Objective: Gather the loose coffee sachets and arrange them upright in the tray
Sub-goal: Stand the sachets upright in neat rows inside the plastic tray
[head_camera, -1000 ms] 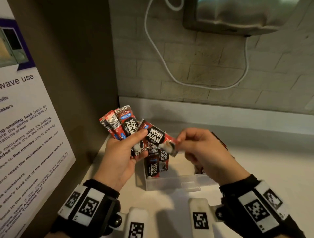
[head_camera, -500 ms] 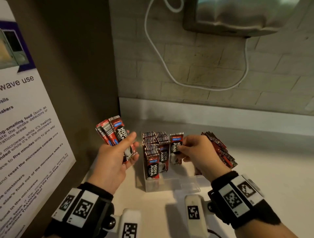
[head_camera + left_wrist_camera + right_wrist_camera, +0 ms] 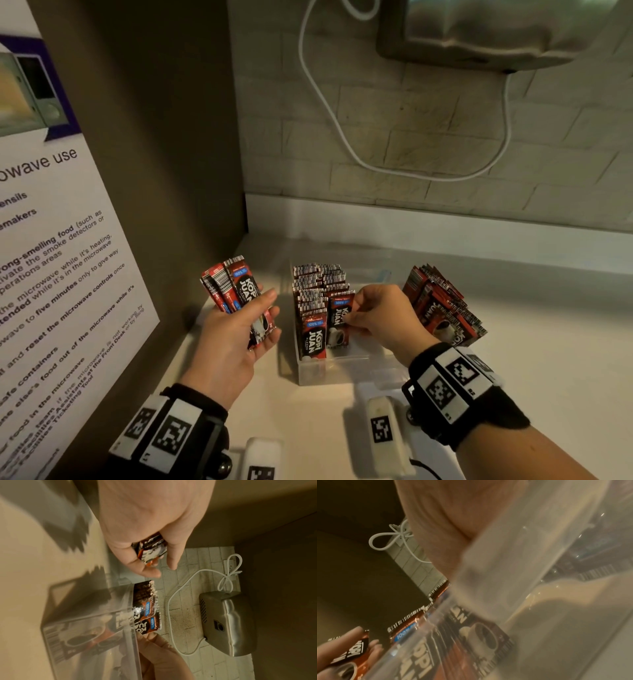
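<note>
In the clear tray (image 3: 346, 371) on the counter, the sachet (image 3: 339, 322) I am seating stands upright, long axis vertical, printed face toward me, right beside the front sachet of the standing row (image 3: 317, 291) that fills the tray's left side. My right hand (image 3: 380, 317) pinches its right edge between thumb and fingertips; through the right wrist camera I see only blurred tray wall and the cup print, so I cannot tell whether its foot is touching the tray floor.

The relation that matters to me is sideways: the tray lies between my two hands, and the open space in it is on its right, under my right hand. My left hand (image 3: 236, 329) hovers just left of the tray, fingers curled around a fanned bundle of sachets (image 3: 239, 291) with their long axes tilted up and away from me. I judge the next feed comes from that bundle, so the right hand must cross over the standing row to fetch one, then bring it back already vertical.

A leaning stack of further sachets (image 3: 442, 305) sits just right of the tray, behind my right wrist, nearer that hand than the left.
</note>
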Motion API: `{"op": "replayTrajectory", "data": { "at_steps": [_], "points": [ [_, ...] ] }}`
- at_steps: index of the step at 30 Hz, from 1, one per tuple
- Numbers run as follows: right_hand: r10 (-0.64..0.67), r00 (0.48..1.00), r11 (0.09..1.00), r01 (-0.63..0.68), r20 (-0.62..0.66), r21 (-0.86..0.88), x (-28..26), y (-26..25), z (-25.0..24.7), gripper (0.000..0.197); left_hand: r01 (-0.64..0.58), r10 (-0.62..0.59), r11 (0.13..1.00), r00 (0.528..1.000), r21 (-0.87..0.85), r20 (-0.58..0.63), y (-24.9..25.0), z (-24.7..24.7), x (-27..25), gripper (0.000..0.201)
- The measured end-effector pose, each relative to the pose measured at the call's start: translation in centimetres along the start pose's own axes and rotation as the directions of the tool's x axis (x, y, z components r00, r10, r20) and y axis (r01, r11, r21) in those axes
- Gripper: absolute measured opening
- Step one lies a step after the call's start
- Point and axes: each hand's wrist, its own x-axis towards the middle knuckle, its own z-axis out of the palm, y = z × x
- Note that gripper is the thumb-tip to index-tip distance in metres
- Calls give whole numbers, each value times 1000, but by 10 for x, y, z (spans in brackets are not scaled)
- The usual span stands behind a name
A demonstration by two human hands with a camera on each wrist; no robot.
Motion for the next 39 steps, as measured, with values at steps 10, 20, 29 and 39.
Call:
{"op": "replayTrajectory", "data": {
  "at_steps": [10, 20, 29, 39],
  "points": [
    [31, 999, 1000, -31, 28, -2, -2, -1, 2, 18, 23, -22, 1000, 999, -17, 32, 2, 1, -4, 29],
    [31, 1000, 999, -31, 0, -26, -5, -1, 0, 25, 3, 0, 999, 998, -46, 68, 15, 6, -14, 17],
    [-111, 976, 986, 132, -186, 103, -19, -23, -17, 19, -62, 48, 995, 984, 73, 172, 18, 7, -21, 21],
    [-210, 971, 920, 155, 118, 359, -44, -68, -13, 13, -129, 54, 971, 939, 203, 339, 9, 27, -38, 34]
  ]
}}
